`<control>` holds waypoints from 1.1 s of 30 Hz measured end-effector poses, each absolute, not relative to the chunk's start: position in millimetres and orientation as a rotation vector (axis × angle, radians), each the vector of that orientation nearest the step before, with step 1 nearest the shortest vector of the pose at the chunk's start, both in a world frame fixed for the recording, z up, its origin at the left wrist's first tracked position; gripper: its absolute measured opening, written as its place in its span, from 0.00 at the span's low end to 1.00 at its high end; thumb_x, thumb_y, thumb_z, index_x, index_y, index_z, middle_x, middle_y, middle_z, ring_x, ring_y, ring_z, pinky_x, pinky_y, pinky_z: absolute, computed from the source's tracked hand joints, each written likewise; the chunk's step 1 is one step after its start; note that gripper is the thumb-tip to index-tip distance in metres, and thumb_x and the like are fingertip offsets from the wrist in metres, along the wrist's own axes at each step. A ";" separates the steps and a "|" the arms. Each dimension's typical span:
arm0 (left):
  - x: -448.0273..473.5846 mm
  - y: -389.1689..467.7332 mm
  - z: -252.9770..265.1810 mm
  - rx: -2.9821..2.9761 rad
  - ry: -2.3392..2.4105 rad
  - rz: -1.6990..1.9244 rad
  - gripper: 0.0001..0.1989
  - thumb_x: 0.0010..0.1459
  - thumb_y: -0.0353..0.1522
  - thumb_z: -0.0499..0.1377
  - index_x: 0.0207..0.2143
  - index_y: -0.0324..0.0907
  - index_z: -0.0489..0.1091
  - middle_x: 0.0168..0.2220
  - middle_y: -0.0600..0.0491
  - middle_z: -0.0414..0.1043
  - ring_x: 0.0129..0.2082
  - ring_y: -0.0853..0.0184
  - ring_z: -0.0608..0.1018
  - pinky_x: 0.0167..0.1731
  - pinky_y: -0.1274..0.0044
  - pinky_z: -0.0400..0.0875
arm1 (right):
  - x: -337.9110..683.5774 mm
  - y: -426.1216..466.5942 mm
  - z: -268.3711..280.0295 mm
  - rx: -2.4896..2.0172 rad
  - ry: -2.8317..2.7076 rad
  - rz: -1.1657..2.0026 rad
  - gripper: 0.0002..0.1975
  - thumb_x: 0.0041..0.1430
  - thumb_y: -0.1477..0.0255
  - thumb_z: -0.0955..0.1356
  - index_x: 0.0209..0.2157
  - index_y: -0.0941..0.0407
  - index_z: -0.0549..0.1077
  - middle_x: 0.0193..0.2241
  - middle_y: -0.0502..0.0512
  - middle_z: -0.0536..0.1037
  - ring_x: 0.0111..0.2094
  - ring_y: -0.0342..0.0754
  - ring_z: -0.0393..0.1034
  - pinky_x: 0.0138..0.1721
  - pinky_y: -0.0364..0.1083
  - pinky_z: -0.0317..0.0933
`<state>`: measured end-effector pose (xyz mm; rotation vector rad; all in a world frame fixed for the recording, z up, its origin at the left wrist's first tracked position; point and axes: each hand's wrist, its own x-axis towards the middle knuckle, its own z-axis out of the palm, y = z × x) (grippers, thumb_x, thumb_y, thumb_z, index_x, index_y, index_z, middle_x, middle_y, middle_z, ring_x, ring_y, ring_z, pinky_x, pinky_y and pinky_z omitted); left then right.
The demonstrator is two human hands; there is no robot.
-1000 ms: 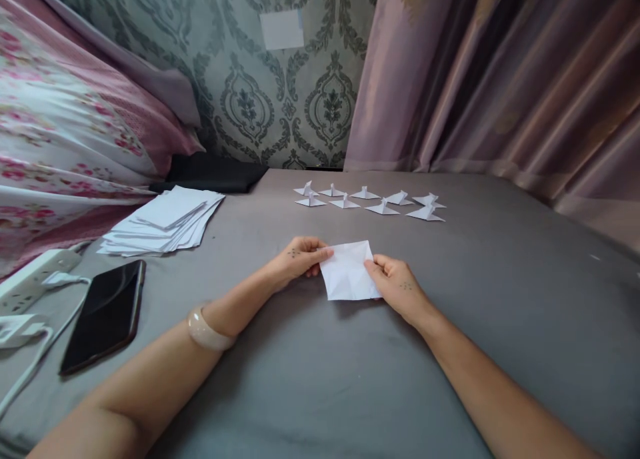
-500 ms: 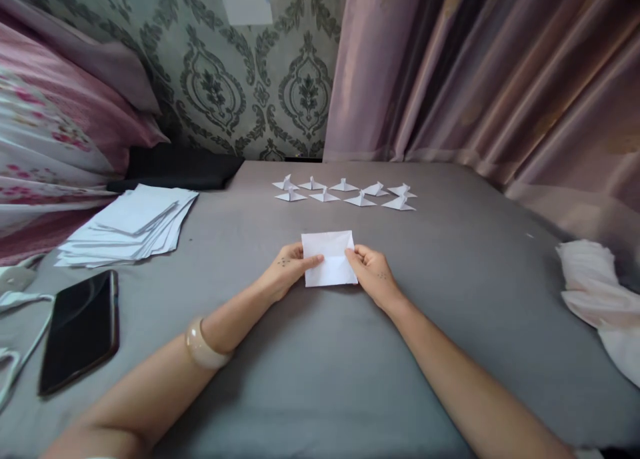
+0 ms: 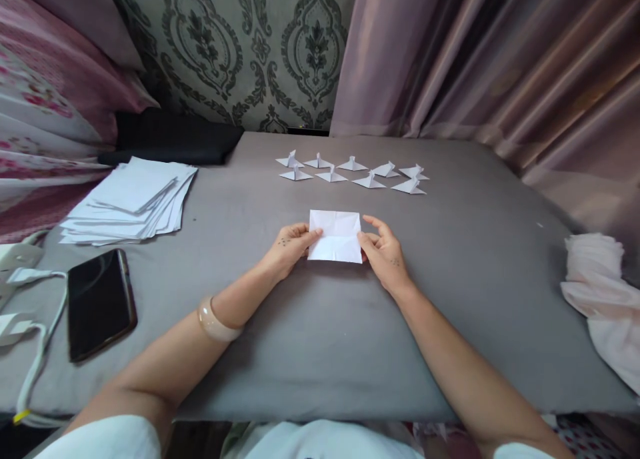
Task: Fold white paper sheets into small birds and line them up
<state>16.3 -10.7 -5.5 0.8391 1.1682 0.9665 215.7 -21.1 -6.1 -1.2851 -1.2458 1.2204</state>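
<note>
A white sheet of paper (image 3: 335, 237), small and marked by creases, is held up above the grey tabletop between both hands. My left hand (image 3: 290, 247) pinches its left edge, thumb on the face turned to me and the fingers behind. At the right edge, my right hand (image 3: 386, 255) grips the paper between thumb and fingers, with the index finger lifted away from it. Beyond the hands, several folded white paper figures (image 3: 332, 174) with pointed wings stand in two rows.
At the left lies a stack of white paper (image 3: 135, 192), with a dark phone (image 3: 100, 305) and white cables (image 3: 40, 359) nearer me. A folded black cloth (image 3: 175, 135) rests behind the stack. Bunched pale fabric (image 3: 595, 279) is at the right edge of the grey table (image 3: 480, 279).
The right index finger has lifted off the paper, and the sheet's top right corner now shows flat. Both hands still hold the sheet. The camera view has tilted downward.
</note>
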 end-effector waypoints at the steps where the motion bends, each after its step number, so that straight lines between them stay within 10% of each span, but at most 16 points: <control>1: 15.5 -10.5 -6.6 0.839 1.157 0.965 0.15 0.46 0.40 0.67 0.25 0.39 0.68 0.23 0.55 0.71 0.22 0.73 0.71 0.24 0.79 0.64 | 216.2 -21.0 -4.7 -1.289 -1.261 1.196 0.27 0.55 0.61 0.67 0.55 0.54 0.62 0.21 0.44 0.70 0.20 0.41 0.61 0.23 0.41 0.58; 14: 11.7 -7.9 -1.1 0.842 0.967 0.947 0.16 0.49 0.31 0.62 0.42 0.36 0.72 0.39 0.45 0.77 0.38 0.63 0.78 0.40 0.74 0.71 | 224.6 -18.6 -16.6 -1.199 -1.796 0.747 0.17 0.57 0.77 0.63 0.45 0.51 0.75 0.43 0.52 0.78 0.43 0.46 0.71 0.46 0.47 0.65; 23: 7.8 -5.8 -6.5 0.961 1.244 0.911 0.12 0.54 0.35 0.60 0.38 0.37 0.66 0.20 0.58 0.67 0.15 0.74 0.68 0.15 0.82 0.60 | 229.9 -14.9 -20.4 -1.119 -1.933 0.566 0.14 0.56 0.80 0.66 0.40 0.50 0.78 0.38 0.52 0.80 0.40 0.48 0.71 0.44 0.49 0.66; 33: -3.1 -6.6 3.6 1.373 1.554 0.889 0.21 0.51 0.26 0.52 0.49 0.39 0.62 0.28 0.56 0.69 0.24 0.72 0.69 0.26 0.80 0.65 | 229.4 -15.7 -22.8 -1.252 -1.936 0.489 0.08 0.59 0.73 0.67 0.37 0.51 0.80 0.40 0.55 0.75 0.39 0.47 0.70 0.42 0.47 0.65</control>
